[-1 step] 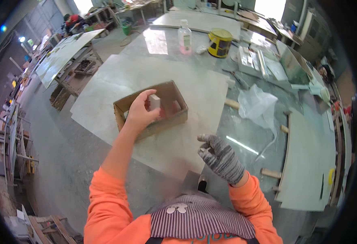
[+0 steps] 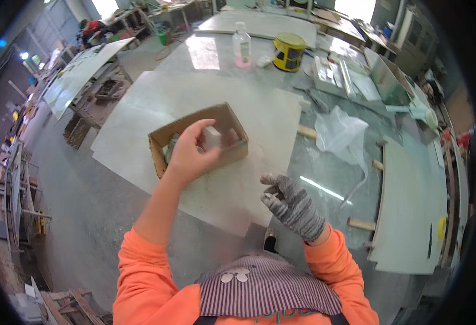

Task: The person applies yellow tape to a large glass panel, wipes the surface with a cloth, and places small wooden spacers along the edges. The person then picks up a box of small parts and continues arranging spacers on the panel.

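Observation:
My bare left hand (image 2: 190, 154) is over an open cardboard box (image 2: 232, 153), its thumb and fingers closed around a small whitish block (image 2: 212, 138). Inside the box are a few pale and reddish pieces, partly hidden by the hand and blurred. The box sits on a large pale sheet (image 2: 248, 103) on the table. To the right of the box, above the sheet's near right edge, is my right hand (image 2: 293, 208) in a grey knit glove. Its fingers are curled towards the thumb; a small pale spot shows between them, too small to name.
Farther back stand a clear bottle with pink liquid (image 2: 242, 47) and a yellow and black can (image 2: 289, 52). On the right lie a crumpled translucent plastic sheet (image 2: 340, 132), pliers-like tools (image 2: 316, 98) and a pale board (image 2: 411, 211) near wooden strips (image 2: 361, 223). Another person works far left.
My left hand has moved slightly right with the block, over the box. The whole view has shifted a little; my right hand keeps nearly the same pose.

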`<control>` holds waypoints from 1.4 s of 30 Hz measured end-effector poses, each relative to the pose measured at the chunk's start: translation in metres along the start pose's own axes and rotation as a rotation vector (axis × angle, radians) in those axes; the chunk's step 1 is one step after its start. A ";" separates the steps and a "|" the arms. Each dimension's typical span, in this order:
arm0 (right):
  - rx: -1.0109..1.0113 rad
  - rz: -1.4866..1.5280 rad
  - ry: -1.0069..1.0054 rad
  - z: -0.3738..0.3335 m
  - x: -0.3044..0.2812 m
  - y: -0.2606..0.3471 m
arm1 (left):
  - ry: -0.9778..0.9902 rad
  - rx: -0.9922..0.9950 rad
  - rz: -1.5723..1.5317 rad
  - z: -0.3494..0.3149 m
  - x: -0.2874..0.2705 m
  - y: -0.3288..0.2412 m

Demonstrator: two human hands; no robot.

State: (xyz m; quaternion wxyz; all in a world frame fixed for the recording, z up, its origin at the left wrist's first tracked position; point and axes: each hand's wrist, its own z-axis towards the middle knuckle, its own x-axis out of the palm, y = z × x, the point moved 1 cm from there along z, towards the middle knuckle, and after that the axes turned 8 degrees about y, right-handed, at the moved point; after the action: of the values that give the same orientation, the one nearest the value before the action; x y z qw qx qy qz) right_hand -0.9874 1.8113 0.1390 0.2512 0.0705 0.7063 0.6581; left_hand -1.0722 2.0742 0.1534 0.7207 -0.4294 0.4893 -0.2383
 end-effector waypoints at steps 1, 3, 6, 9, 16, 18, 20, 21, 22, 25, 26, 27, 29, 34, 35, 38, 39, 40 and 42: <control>0.037 0.122 -0.002 -0.002 0.005 -0.003 | 0.036 0.234 0.038 -0.015 0.014 -0.016; -0.037 0.126 -0.031 -0.008 0.011 -0.009 | 0.246 0.386 0.127 -0.037 0.047 -0.039; 0.027 -0.084 -0.167 -0.019 0.014 -0.023 | 0.293 0.472 0.283 -0.054 0.088 -0.054; 0.075 -0.148 -0.249 -0.035 0.009 -0.041 | 0.381 0.461 0.182 -0.055 0.114 -0.048; 0.165 -0.124 -0.390 -0.074 0.008 -0.089 | 0.557 -0.144 -0.182 -0.086 0.138 -0.008; 0.172 -0.161 -0.384 -0.076 0.011 -0.100 | 0.806 -0.368 -0.411 -0.123 0.150 -0.002; 0.179 -0.318 -0.332 -0.071 0.014 -0.111 | 0.895 -0.631 -0.625 -0.147 0.169 0.010; 0.159 -0.380 -0.306 -0.068 0.014 -0.116 | 0.837 -0.789 -0.746 -0.157 0.181 0.018; 0.135 -0.443 -0.269 -0.066 0.015 -0.120 | 0.761 -0.952 -0.864 -0.166 0.193 0.026; 0.087 -0.473 -0.202 -0.056 0.012 -0.131 | 0.382 -0.949 -1.137 -0.174 0.224 0.045; 0.047 -0.521 -0.166 -0.053 0.010 -0.133 | 0.300 -0.921 -1.160 -0.174 0.232 0.049; -0.028 -0.574 -0.148 -0.050 0.008 -0.135 | 0.210 -0.886 -1.181 -0.170 0.239 0.052; -0.086 -0.629 -0.062 -0.042 0.006 -0.137 | 0.063 -0.842 -1.232 -0.167 0.245 0.054; -0.326 -0.827 0.034 -0.035 0.002 -0.134 | -0.267 -0.821 -1.075 -0.156 0.270 0.057; -0.272 -0.865 0.109 -0.035 0.001 -0.135 | -0.261 -0.789 -0.974 -0.155 0.273 0.062; 0.030 -0.943 0.403 -0.035 -0.008 -0.140 | -0.261 -0.686 -0.832 -0.151 0.281 0.078; -0.059 -1.014 0.422 -0.035 -0.010 -0.141 | -0.274 -0.674 -0.848 -0.151 0.284 0.081; -0.146 -1.089 0.440 -0.034 -0.010 -0.142 | -0.284 -0.659 -0.861 -0.151 0.286 0.084; -0.314 -1.422 0.521 -0.035 -0.008 -0.146 | -0.312 -0.643 -0.879 -0.150 0.291 0.087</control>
State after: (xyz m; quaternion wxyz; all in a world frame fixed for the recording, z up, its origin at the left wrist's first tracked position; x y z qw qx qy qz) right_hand -0.9627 1.7591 0.0007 0.4461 -0.5938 0.5163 0.4264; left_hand -1.0969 1.8391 -0.0889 0.4506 -0.8207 0.2002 -0.2887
